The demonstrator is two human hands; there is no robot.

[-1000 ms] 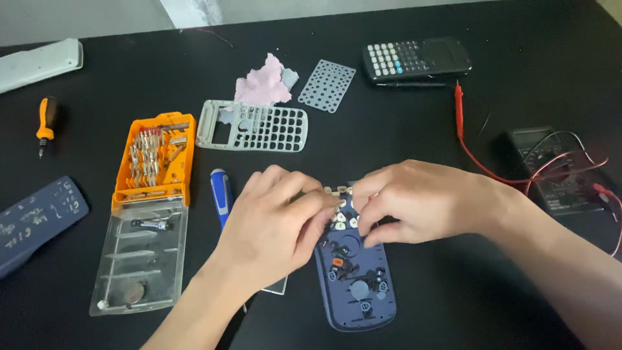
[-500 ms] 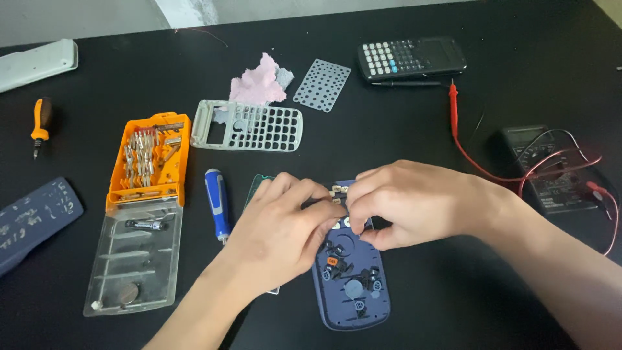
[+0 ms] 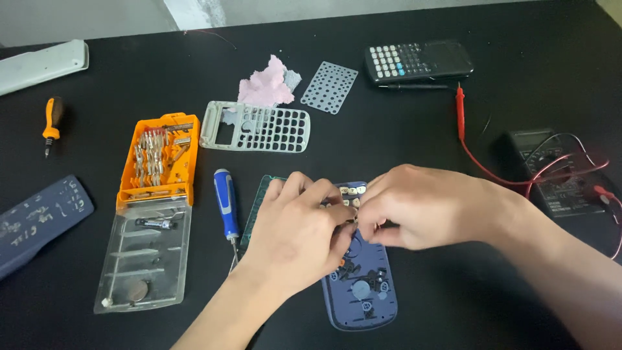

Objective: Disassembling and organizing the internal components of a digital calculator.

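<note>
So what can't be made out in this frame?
Head view only:
- What the left hand and right hand pinch: their fingers cover it.
- Upper part of the blue calculator shell: under both hands.
- Green circuit board: mostly beneath the left hand.
- Multimeter dial setting: too dark and small.
- White casing: cut off by the left edge.

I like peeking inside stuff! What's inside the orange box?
The orange box holds rows of small metal screwdriver bits. Its clear lid lies open, holding one more bit and a round disc.
</note>
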